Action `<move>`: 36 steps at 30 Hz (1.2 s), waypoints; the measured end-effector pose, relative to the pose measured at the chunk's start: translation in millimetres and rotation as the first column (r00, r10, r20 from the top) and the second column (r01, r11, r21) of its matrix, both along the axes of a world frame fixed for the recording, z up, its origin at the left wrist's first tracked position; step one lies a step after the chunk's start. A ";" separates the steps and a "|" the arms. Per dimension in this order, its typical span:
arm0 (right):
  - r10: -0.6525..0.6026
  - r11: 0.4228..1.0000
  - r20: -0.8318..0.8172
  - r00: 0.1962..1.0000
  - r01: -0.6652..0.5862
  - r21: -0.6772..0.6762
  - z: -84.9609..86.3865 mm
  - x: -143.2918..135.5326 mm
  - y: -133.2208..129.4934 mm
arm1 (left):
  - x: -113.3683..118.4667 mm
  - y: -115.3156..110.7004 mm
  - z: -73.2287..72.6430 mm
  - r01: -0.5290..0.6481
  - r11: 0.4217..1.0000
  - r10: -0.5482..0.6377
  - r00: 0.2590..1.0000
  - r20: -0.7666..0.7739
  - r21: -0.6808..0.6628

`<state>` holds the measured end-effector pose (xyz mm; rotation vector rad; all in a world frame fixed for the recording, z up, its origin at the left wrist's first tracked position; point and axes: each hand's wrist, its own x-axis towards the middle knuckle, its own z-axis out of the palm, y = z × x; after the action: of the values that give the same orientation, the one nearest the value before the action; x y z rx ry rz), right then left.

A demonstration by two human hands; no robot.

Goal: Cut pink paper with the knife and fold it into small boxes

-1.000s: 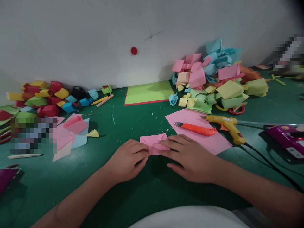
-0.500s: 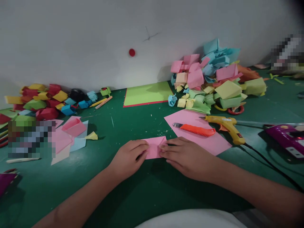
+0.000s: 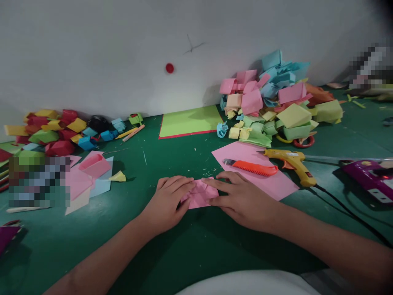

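On the worktop (image 3: 159,262), at my twelve o'clock, lies a folded pink paper (image 3: 201,198); my left hand (image 3: 168,203) holds its nine-o'clock end; my right hand (image 3: 242,200), fingers parted, touches the three-o'clock end, though whether it grips I cannot tell; farther off, at one o'clock, an orange cutter (image 3: 254,167) rests on a pink sheet (image 3: 276,189); beyond, at twelve, a lime-green sheet (image 3: 192,121) lies by the wall (image 3: 123,53).

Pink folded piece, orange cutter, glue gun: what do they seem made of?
Pink piece: likely matte paper, being thin and creased. Cutter: probably plastic, ribbed and bright orange, greyish end perhaps metal. Glue gun: seemingly moulded plastic, smooth and mostly yellow.
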<state>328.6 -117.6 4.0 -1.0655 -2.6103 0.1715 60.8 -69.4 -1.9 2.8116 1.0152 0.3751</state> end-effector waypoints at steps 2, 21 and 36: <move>-0.030 1.000 -0.015 0.999 0.030 -0.003 0.0 0.8 -0.2 | -1.0 0.4 -1.0 0.019 1.000 -0.018 1.000 0.024 -0.005; -0.015 0.999 -0.109 0.994 0.010 -0.049 -2.0 -3.3 2.5 | -2.5 -4.0 -3.6 0.096 0.988 -0.116 0.977 0.179 0.117; -0.009 0.998 -0.247 0.969 -0.007 -0.062 -8.1 -4.5 4.4 | -3.1 -2.7 -1.0 -0.121 0.991 0.128 0.979 0.161 -0.050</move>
<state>324.2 -113.2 -4.1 -0.9952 -2.3940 0.3644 57.8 -72.1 -2.9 2.6375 1.1506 0.5822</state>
